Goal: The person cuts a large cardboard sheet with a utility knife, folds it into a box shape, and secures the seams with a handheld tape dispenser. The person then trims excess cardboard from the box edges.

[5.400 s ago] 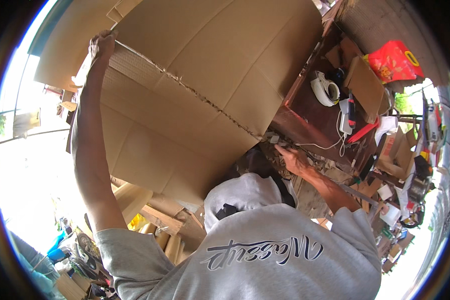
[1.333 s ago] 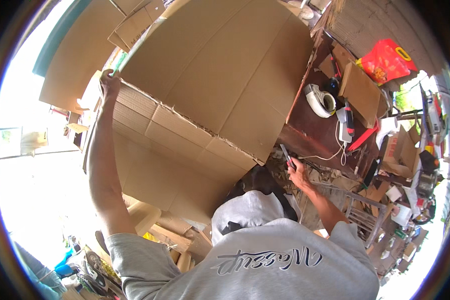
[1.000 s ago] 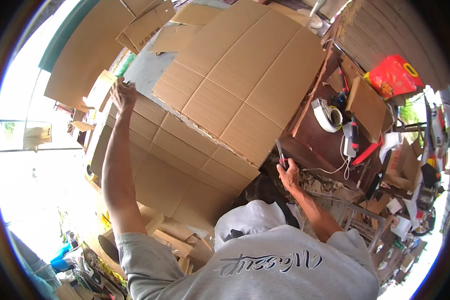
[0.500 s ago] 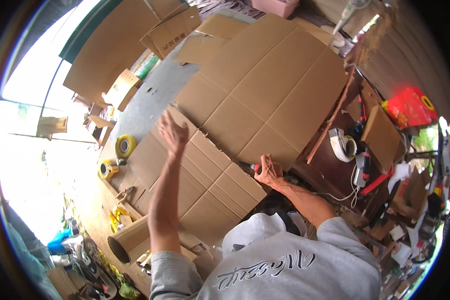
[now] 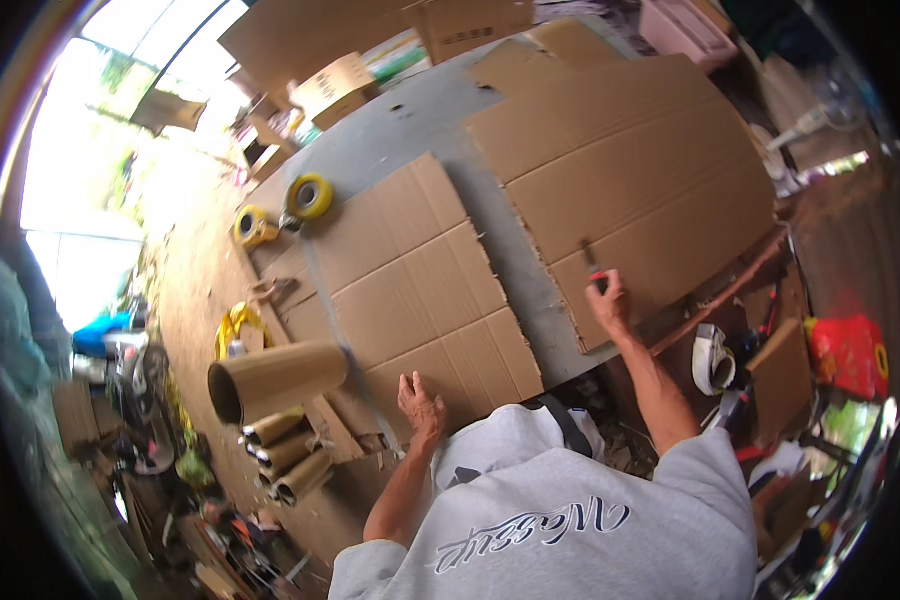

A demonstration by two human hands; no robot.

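Two flat pieces of brown cardboard lie on the grey tabletop (image 5: 491, 215), with a strip of bare table between their ragged facing edges. My left hand (image 5: 422, 408) lies with outstretched fingers on the near end of the creased left cardboard piece (image 5: 420, 285), holding nothing. My right hand (image 5: 607, 303) is closed around a knife (image 5: 596, 278) with a red and black handle. Its dark blade points away from me, over the larger right cardboard piece (image 5: 650, 160). Whether the blade touches the cardboard I cannot tell.
Left of the cardboard sit yellow tape rolls (image 5: 309, 197). A wide cardboard tube (image 5: 275, 383) and several narrower tubes (image 5: 300, 478) lie near the left edge. At right are a white tape roll (image 5: 713, 360) and a red bag (image 5: 848, 355). Boxes (image 5: 335, 90) stand at the back.
The cardboard pieces now lie apart, with table showing between them. My left hand has come back toward me from the far edge. My right hand has lifted the knife over the right piece.
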